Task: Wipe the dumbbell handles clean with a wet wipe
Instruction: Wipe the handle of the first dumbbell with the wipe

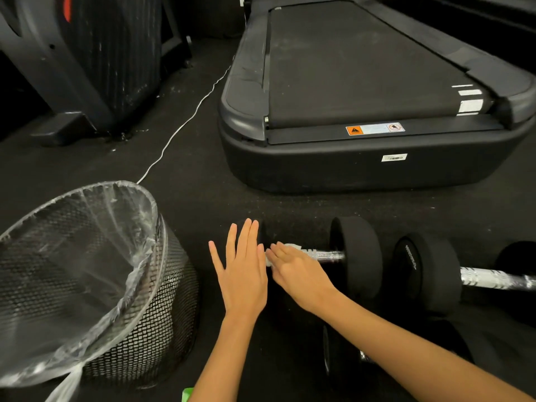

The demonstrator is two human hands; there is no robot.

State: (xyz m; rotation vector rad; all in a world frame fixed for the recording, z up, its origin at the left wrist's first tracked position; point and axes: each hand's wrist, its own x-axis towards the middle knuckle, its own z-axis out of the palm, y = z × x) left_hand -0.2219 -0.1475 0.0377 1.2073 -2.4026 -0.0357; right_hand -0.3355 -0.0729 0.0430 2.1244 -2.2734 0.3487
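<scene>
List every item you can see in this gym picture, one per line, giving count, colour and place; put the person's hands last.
dumbbells: three at least, black ends, silver handles, floor at right.
wet wipe: one, white, on the nearest-centre dumbbell's handle.
mesh bin: one, dark, clear liner, left foreground.
treadmill: one, black, behind the dumbbells.
cable: one, white, along the floor.
green object: one, bottom edge, unclear.
left hand: flat, fingers straight, at the dumbbell's left end.
right hand: presses the wipe on the handle.

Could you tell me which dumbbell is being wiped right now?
The left dumbbell: the right hand presses the wipe on its handle; the other dumbbell lies untouched.
</scene>
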